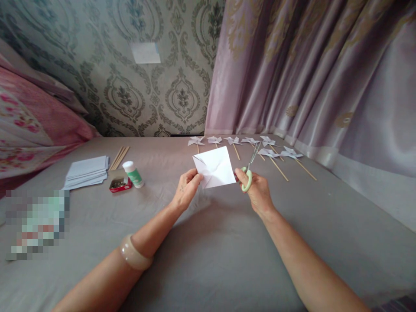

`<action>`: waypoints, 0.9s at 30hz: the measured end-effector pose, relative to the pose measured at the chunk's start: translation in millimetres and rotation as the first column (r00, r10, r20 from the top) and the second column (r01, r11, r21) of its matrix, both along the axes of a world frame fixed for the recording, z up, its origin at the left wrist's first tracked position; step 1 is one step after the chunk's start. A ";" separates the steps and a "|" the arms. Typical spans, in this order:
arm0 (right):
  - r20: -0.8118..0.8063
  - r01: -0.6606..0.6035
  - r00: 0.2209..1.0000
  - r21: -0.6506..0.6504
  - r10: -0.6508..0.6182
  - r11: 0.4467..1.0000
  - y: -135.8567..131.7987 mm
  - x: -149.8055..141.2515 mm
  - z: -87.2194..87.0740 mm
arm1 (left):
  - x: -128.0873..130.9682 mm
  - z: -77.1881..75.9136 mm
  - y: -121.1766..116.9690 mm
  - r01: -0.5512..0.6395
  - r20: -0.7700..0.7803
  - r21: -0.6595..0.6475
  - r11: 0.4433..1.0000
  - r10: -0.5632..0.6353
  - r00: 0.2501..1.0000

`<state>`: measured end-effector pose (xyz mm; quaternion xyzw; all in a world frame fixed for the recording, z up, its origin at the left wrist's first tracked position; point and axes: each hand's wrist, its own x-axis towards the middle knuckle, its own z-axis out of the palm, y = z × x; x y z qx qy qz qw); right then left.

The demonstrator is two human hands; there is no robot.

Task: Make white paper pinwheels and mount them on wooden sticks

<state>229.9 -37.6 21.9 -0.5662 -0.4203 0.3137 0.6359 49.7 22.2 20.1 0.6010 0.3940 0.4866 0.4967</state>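
Note:
A square of white paper (217, 167) with diagonal creases is held up in front of me, above the grey cloth. My left hand (187, 187) pinches it at its lower left edge, thumb on top. In my right hand (258, 190) is a pair of scissors (247, 178) with pale green handles, its blades pointing up and away. The right fingers are close to the paper's lower right corner; whether they touch it I cannot tell. A pale bangle (133, 253) sits on my left forearm.
Several paper pinwheels (268, 153) on sticks lie at the back right. To the left are a stack of white paper (87, 170), wooden sticks (119, 157), a small red box (120, 185) of tiny items and a green-and-white glue stick (133, 174). A blurred item (40, 225) lies front left.

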 end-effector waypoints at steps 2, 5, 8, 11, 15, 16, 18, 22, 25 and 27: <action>-0.002 -0.017 1.000 -0.009 0.017 1.000 -1.0 -1.7 2.9 | -1.1 -0.5 0.0 0.007 -0.027 0.011 1.000 -0.007 1.000; -0.002 -0.021 1.000 -0.043 0.021 0.999 -1.2 -3.7 4.3 | -2.9 -2.1 0.6 0.012 -0.052 0.008 1.000 -0.012 0.999; -0.008 -0.023 1.000 -0.069 0.022 0.997 -0.6 -5.3 3.2 | -4.7 -3.9 1.6 0.027 -0.090 0.044 0.999 -0.023 0.996; -0.015 -0.050 0.999 -0.077 0.049 0.996 -0.4 -7.4 0.7 | -5.5 -4.4 2.1 0.043 -0.142 0.108 0.993 -0.027 0.990; -0.018 -0.045 0.999 -0.072 0.044 0.996 0.0 -11.2 -2.7 | -3.9 -4.5 1.8 0.006 -0.115 0.066 0.998 0.001 0.993; -0.025 -0.036 0.999 -0.061 0.035 0.997 0.2 -12.3 -3.2 | -3.1 -5.0 1.7 -0.008 -0.088 0.025 1.000 0.010 0.996; -0.056 -0.015 0.998 -0.035 0.013 0.999 0.9 -14.6 -4.2 | -1.1 -6.6 1.6 -0.016 -0.011 -0.077 0.997 0.015 1.000; -0.098 0.039 0.994 0.009 -0.038 0.999 2.8 -17.6 -8.9 | 3.5 -10.6 -0.1 0.088 0.199 -0.272 0.958 -0.033 0.979; -0.078 0.074 0.994 0.051 -0.070 0.996 4.1 -17.7 -14.5 | 7.5 -11.8 -3.6 0.183 0.328 -0.361 0.914 -0.060 0.943; -0.057 0.089 0.995 0.075 -0.085 0.993 4.5 -17.7 -17.1 | 10.6 -11.4 -7.0 0.216 0.395 -0.423 0.880 -0.035 0.918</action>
